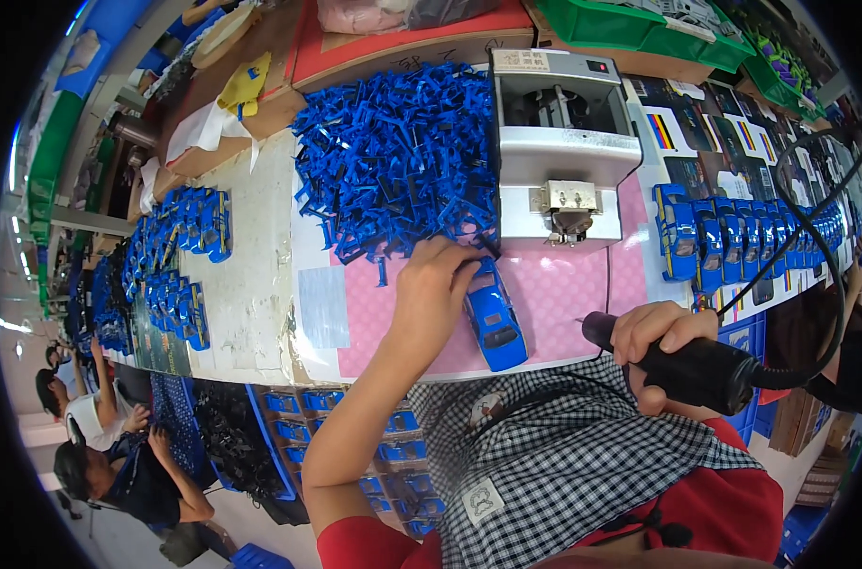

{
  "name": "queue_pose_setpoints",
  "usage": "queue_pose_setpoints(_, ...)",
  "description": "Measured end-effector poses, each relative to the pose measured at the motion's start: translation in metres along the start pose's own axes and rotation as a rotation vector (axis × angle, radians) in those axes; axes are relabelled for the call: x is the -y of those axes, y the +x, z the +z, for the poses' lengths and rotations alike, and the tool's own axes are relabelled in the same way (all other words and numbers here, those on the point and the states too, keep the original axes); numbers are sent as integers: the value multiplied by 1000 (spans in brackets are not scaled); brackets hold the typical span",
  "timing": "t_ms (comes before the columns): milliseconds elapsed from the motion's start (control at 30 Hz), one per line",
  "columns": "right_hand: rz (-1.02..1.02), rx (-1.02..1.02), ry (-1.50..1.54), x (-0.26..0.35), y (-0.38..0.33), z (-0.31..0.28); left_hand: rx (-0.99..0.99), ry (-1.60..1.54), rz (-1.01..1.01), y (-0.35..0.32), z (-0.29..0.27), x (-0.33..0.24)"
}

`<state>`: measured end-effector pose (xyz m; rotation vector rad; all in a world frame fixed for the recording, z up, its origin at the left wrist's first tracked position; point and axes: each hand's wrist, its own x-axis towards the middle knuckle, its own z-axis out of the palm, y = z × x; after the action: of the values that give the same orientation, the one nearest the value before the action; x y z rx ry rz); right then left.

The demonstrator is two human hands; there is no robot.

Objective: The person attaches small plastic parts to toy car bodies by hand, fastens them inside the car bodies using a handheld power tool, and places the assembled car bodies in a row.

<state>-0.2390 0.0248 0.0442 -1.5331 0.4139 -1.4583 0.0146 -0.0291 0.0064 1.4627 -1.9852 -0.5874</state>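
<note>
A blue toy car [495, 322] lies on the pink mat [384, 327] in front of me, its far end angled slightly left. My left hand [436, 280] is closed at that far end, fingers bent against the car; a small dark piece shows by the fingertips, too covered to name. In my right hand [659, 334] is a black electric screwdriver [696, 370], its thin bit pointing left, apart from the car. A large heap of small blue plastic parts [393, 152] lies just beyond my left hand.
A grey metal machine [568, 152] stands behind the car. Rows of blue cars stand on the right [734, 237] and left [180, 228]. A black cable [839, 313] loops at the right. Green bins [621, 28] sit at the back. Other people [118, 465] work at the far left.
</note>
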Motion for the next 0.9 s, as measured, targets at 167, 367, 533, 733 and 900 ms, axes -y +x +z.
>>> queue_pose_setpoints(167,-99,4,30,-13,-6,-3,113,-73,-54,6,2,-7)
queue_pose_setpoints(367,-227,-14,9,-21,2,-3,158,-72,-45,11,-2,-7)
queue_pose_setpoints(533,-153,127,27,-12,1,-11,196,-60,-144,13,-9,-14)
queue_pose_setpoints(733,-171,129,30,-10,3,-11,197,-83,-149,11,-8,-15)
queue_pose_setpoints(900,-148,155,15,-7,5,-12,160,-177,-184,8,-5,-12)
